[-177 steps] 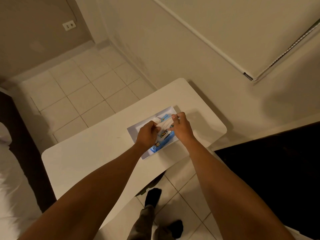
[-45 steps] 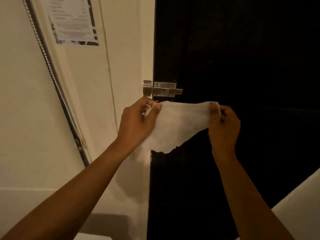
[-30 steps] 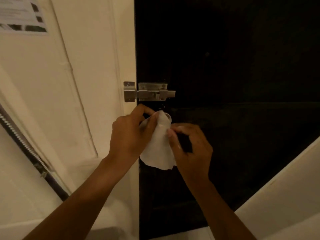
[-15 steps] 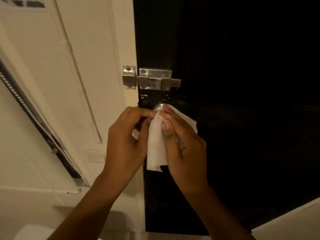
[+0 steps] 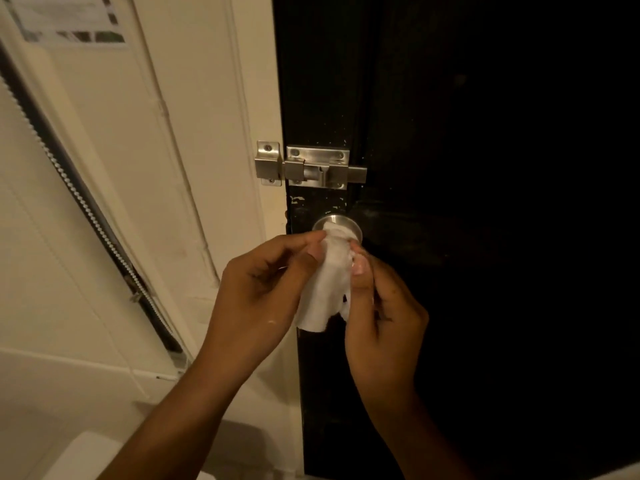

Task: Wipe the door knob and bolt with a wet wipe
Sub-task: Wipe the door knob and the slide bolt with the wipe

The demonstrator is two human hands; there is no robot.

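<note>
Head view: both hands, left (image 5: 256, 292) and right (image 5: 381, 317), pinch the bunched wipe (image 5: 329, 282), its top touching the knob (image 5: 341, 225). Knob wiping seems barely begun. The bolt (image 5: 311, 168), just above, looks untouched.

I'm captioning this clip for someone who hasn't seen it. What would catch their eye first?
Probably the white wet wipe, bunched between the left hand and right hand at the centre, its top pressed on the silver door knob. Just above it, the steel bolt stands out brightly, spanning the black door and the cream frame.
</note>
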